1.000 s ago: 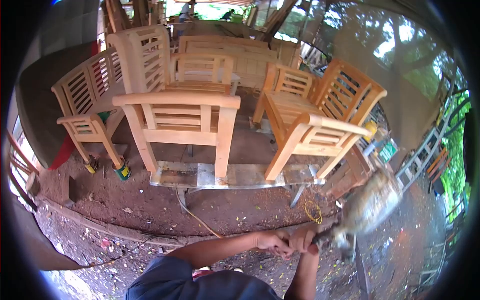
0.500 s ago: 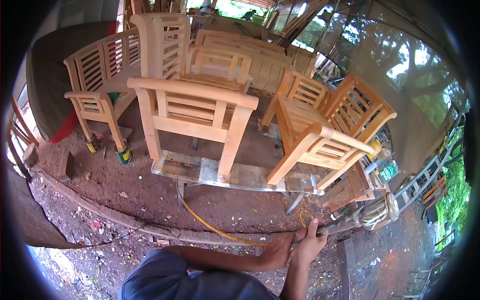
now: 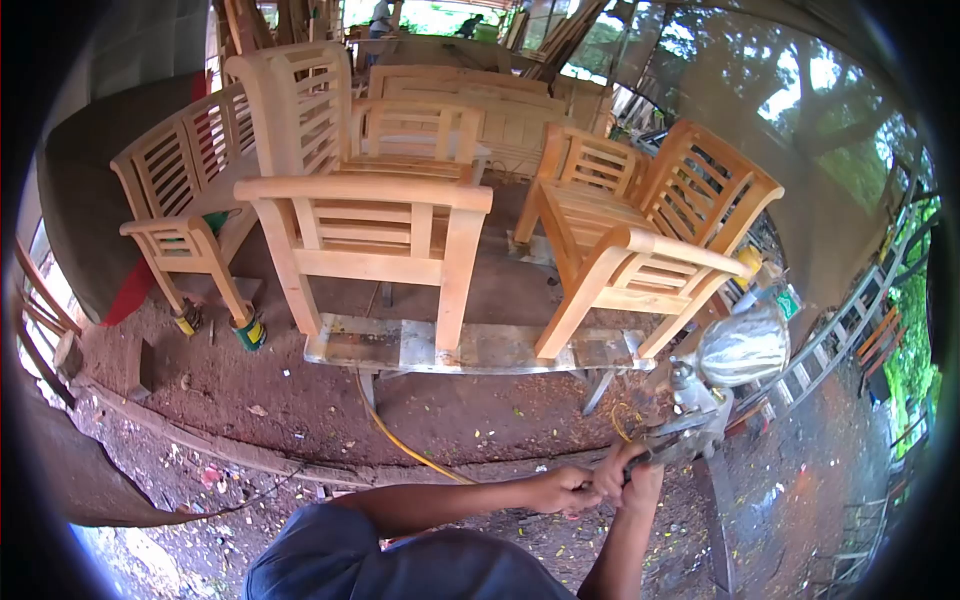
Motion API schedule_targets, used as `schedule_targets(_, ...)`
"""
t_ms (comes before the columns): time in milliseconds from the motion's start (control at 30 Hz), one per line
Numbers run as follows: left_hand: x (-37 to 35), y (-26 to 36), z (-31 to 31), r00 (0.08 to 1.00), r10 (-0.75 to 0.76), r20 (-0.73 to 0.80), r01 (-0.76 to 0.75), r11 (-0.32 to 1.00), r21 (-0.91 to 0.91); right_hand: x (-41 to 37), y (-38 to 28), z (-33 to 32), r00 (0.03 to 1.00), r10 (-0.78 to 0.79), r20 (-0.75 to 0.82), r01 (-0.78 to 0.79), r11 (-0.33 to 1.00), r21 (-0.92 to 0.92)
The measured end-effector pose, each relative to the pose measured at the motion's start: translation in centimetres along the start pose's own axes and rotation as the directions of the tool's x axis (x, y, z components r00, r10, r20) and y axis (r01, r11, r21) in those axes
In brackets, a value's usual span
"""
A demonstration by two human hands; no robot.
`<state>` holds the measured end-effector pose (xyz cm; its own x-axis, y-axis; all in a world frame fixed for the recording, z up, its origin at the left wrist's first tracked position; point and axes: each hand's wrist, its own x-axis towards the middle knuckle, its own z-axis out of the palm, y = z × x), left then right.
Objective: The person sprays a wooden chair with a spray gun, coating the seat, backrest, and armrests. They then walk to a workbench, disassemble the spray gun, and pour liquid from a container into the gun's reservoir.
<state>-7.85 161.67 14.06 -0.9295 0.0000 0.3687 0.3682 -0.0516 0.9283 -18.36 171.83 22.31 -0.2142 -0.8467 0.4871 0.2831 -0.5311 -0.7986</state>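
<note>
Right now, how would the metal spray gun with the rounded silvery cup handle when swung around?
Likely top-heavy: the rounded silvery cup sits above the metal spray gun, so it may tip. Both look rigid, hardly fragile. The trailing yellow hose seems floppy and may drag.

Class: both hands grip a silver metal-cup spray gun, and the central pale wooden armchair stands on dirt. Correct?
No. Head view: the pale wooden armchair stands on a raised metal bench, not dirt; left hand and right hand grip the spray gun.

Left hand [image 3: 566, 490] and right hand [image 3: 632, 476] are clenched side by side, both forearms bare.
</note>
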Motion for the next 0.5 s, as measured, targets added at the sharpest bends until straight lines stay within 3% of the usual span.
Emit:
schedule_targets(33,0.2,-0.1,0.7,0.965,0.229,-0.130,-0.199,0.956,0.214,0.3,0.0,1.3,0.964,-0.079,-0.255,0.035,0.985,-0.171)
schedule_targets(67,0.7,0.0,0.9,0.901,0.349,-0.259,-0.259,0.910,0.324,0.9,0.1,3.3,0.859,-0.186,-0.476,0.015,0.940,-0.340)
schedule_targets(100,0.7,1.1,1.1,0.918,0.210,-0.336,-0.071,0.922,0.382,1.5,0.2,5.2,0.700,-0.319,-0.639,-0.052,0.870,-0.491)
schedule_targets(167,0.6,3.3,1.5,0.862,-0.041,-0.506,0.303,0.841,0.448,2.4,1.6,7.3,0.615,-0.444,-0.651,-0.015,0.820,-0.573)
schedule_targets(233,0.3,1.3,2.2,0.845,0.109,-0.524,0.230,0.811,0.538,3.4,3.3,7.7,0.542,-0.577,-0.610,0.021,0.736,-0.677)
schedule_targets(333,0.4,0.8,2.6,0.746,0.439,-0.501,0.065,0.701,0.710,2.9,2.8,6.3,0.580,-0.399,-0.710,-0.111,0.825,-0.554)
schedule_targets(367,0.2,1.4,2.7,0.771,0.420,-0.479,0.044,0.715,0.698,3.0,2.6,6.1,0.543,-0.378,-0.749,-0.080,0.865,-0.495)
schedule_targets(433,-0.4,2.5,2.9,0.809,0.382,-0.446,0.010,0.751,0.660,1.6,2.6,3.9,0.618,-0.291,-0.730,0.017,0.934,-0.358)
schedule_targets(467,-0.4,2.5,2.1,0.880,0.291,-0.376,-0.016,0.809,0.588,0.9,2.1,2.9,0.747,-0.209,-0.631,0.091,0.972,-0.215)
schedule_targets(500,-0.1,2.3,0.8,0.971,0.049,-0.234,0.032,0.942,0.333,0.3,1.7,2.1,0.855,-0.141,-0.500,0.133,0.990,-0.053)
